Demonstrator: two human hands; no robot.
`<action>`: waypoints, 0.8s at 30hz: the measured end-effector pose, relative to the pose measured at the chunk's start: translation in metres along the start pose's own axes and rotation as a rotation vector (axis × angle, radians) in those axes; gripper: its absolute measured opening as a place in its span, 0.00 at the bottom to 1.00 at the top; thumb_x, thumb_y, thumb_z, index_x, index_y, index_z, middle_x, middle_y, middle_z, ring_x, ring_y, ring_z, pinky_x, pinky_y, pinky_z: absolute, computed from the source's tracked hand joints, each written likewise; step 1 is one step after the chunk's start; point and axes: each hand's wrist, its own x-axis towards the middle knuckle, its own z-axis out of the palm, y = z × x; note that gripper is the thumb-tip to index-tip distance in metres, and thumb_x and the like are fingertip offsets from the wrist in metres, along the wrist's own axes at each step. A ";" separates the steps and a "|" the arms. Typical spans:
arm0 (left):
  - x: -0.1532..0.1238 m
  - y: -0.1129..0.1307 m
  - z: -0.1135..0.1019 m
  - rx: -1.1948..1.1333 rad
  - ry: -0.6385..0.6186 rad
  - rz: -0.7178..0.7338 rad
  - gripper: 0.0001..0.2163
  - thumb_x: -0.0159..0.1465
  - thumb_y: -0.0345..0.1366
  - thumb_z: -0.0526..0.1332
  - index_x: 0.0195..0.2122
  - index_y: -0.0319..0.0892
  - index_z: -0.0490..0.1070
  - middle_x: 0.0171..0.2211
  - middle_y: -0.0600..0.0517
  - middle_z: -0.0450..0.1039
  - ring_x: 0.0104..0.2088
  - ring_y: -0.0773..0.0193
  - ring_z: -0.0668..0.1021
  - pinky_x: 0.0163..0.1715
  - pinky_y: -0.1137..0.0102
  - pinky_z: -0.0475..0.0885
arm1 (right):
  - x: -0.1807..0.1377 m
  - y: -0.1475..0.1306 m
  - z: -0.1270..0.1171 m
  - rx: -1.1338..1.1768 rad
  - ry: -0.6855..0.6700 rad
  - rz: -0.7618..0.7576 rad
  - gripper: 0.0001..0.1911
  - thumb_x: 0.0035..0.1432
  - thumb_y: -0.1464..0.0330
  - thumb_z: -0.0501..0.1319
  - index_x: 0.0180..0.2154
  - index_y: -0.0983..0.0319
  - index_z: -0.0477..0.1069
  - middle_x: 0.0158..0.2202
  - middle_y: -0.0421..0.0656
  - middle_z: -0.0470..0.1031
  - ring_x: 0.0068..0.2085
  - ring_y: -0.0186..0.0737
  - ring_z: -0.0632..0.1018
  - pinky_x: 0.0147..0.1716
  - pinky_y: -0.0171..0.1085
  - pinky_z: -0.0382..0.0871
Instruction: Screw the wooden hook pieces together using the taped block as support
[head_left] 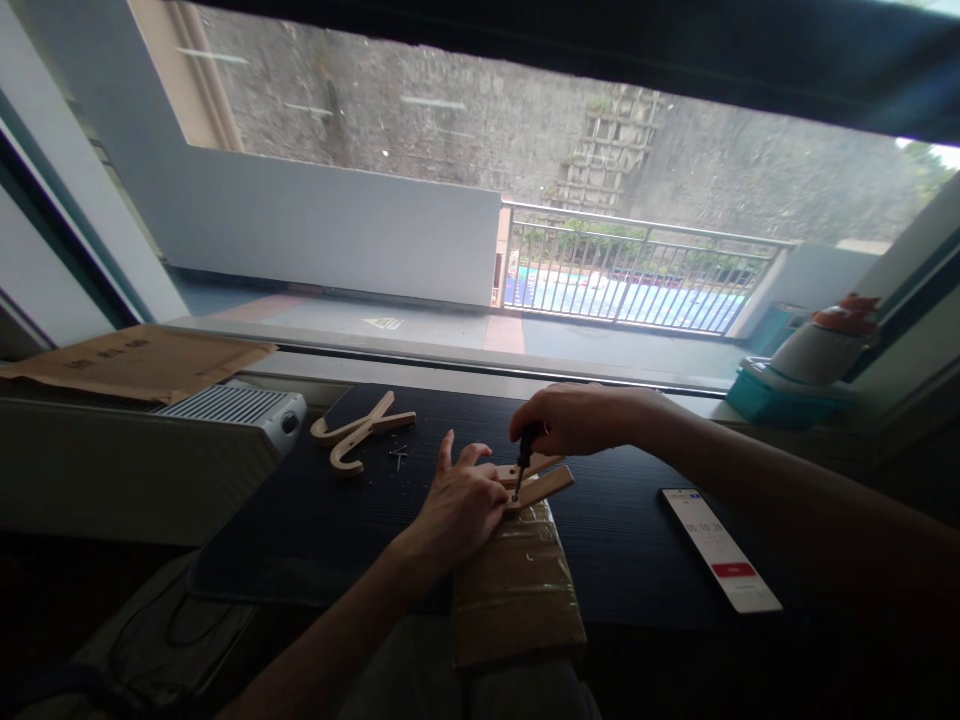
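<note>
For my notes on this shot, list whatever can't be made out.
All in the head view:
Wooden pieces at the screwdriver: left ends hidden by the left hand.
Screwdriver handle: partly covered by the right hand.
Phone: fainter text too small to read.
Brown envelope: print too blurred to read.

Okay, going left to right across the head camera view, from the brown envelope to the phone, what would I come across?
Brown envelope → crossed wooden hooks → left hand → right hand gripping a screwdriver → phone.
</note>
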 end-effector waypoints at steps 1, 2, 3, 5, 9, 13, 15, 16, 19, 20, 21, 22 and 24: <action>0.000 0.000 0.000 -0.002 0.003 0.002 0.08 0.60 0.32 0.58 0.29 0.48 0.77 0.33 0.55 0.76 0.53 0.52 0.63 0.57 0.42 0.30 | 0.000 0.000 0.000 0.000 -0.005 -0.008 0.16 0.53 0.70 0.57 0.45 0.60 0.73 0.38 0.42 0.76 0.29 0.31 0.71 0.25 0.30 0.59; 0.000 0.000 0.000 -0.003 0.004 0.004 0.08 0.60 0.32 0.58 0.29 0.48 0.77 0.33 0.55 0.76 0.53 0.52 0.64 0.57 0.42 0.30 | 0.000 0.000 -0.001 -0.003 -0.006 -0.013 0.15 0.54 0.71 0.57 0.44 0.60 0.73 0.37 0.42 0.76 0.29 0.31 0.71 0.25 0.30 0.59; 0.000 -0.001 0.001 -0.004 0.005 0.004 0.08 0.60 0.32 0.58 0.29 0.49 0.77 0.33 0.55 0.76 0.52 0.52 0.64 0.57 0.42 0.30 | 0.000 0.000 -0.001 -0.008 -0.006 -0.016 0.14 0.54 0.71 0.57 0.43 0.61 0.73 0.37 0.42 0.76 0.29 0.31 0.70 0.25 0.31 0.59; 0.000 -0.001 0.001 -0.007 0.005 0.004 0.08 0.60 0.32 0.59 0.30 0.49 0.77 0.33 0.55 0.76 0.52 0.52 0.64 0.57 0.42 0.31 | -0.001 -0.001 0.000 -0.019 0.000 -0.024 0.13 0.54 0.70 0.56 0.42 0.61 0.73 0.36 0.42 0.76 0.29 0.31 0.70 0.25 0.30 0.58; 0.000 -0.001 0.001 -0.011 0.002 0.010 0.08 0.60 0.31 0.59 0.30 0.49 0.77 0.33 0.55 0.76 0.53 0.53 0.64 0.58 0.43 0.32 | -0.002 -0.005 0.004 -0.055 0.033 0.025 0.13 0.56 0.66 0.55 0.41 0.62 0.74 0.33 0.42 0.75 0.27 0.31 0.69 0.23 0.31 0.57; 0.000 0.000 0.001 0.000 0.007 0.012 0.08 0.60 0.31 0.59 0.30 0.49 0.76 0.33 0.55 0.76 0.52 0.53 0.64 0.58 0.42 0.32 | -0.002 -0.006 0.006 -0.097 0.051 0.092 0.16 0.57 0.60 0.54 0.38 0.63 0.74 0.31 0.43 0.75 0.26 0.32 0.69 0.21 0.32 0.55; -0.001 -0.001 0.001 0.004 0.008 0.011 0.08 0.60 0.31 0.59 0.30 0.49 0.77 0.33 0.55 0.76 0.52 0.53 0.65 0.57 0.42 0.32 | 0.000 -0.006 0.004 -0.089 0.038 0.083 0.16 0.56 0.60 0.56 0.40 0.63 0.74 0.31 0.43 0.75 0.27 0.33 0.69 0.22 0.32 0.56; -0.001 -0.001 0.001 0.004 0.009 0.011 0.08 0.60 0.31 0.59 0.30 0.49 0.77 0.33 0.55 0.76 0.52 0.52 0.65 0.57 0.42 0.32 | 0.000 -0.005 0.003 -0.073 0.029 0.066 0.16 0.55 0.61 0.57 0.42 0.62 0.73 0.32 0.43 0.75 0.27 0.33 0.70 0.22 0.31 0.56; -0.001 -0.001 0.001 -0.001 0.008 0.014 0.08 0.60 0.31 0.59 0.31 0.49 0.77 0.33 0.55 0.76 0.53 0.53 0.64 0.57 0.42 0.32 | 0.002 -0.004 -0.002 -0.020 -0.014 0.002 0.17 0.52 0.67 0.58 0.46 0.60 0.72 0.37 0.42 0.76 0.30 0.32 0.71 0.24 0.31 0.59; -0.001 -0.001 0.001 -0.002 0.009 0.014 0.08 0.60 0.31 0.59 0.31 0.50 0.77 0.33 0.55 0.76 0.53 0.53 0.64 0.57 0.42 0.32 | 0.003 -0.003 -0.003 -0.012 -0.031 -0.011 0.16 0.52 0.69 0.58 0.45 0.60 0.72 0.37 0.42 0.76 0.30 0.32 0.71 0.25 0.30 0.59; -0.001 -0.001 0.002 -0.002 0.010 0.014 0.08 0.60 0.32 0.59 0.31 0.50 0.77 0.33 0.55 0.76 0.52 0.53 0.64 0.57 0.42 0.32 | 0.004 -0.003 -0.003 -0.012 -0.042 -0.018 0.15 0.53 0.70 0.57 0.43 0.61 0.73 0.37 0.42 0.76 0.30 0.32 0.72 0.25 0.30 0.60; 0.000 -0.002 0.002 0.000 0.011 0.014 0.08 0.60 0.31 0.59 0.31 0.50 0.77 0.33 0.55 0.76 0.52 0.53 0.64 0.57 0.42 0.32 | 0.004 -0.003 -0.004 -0.013 -0.045 -0.021 0.14 0.53 0.70 0.57 0.42 0.61 0.74 0.36 0.42 0.76 0.30 0.32 0.72 0.25 0.31 0.60; 0.000 -0.002 0.002 0.004 0.010 0.012 0.08 0.60 0.31 0.59 0.30 0.49 0.77 0.33 0.55 0.76 0.52 0.52 0.65 0.57 0.42 0.32 | 0.005 -0.003 -0.002 -0.015 -0.037 -0.020 0.13 0.54 0.69 0.57 0.41 0.62 0.74 0.34 0.42 0.76 0.29 0.32 0.71 0.25 0.31 0.60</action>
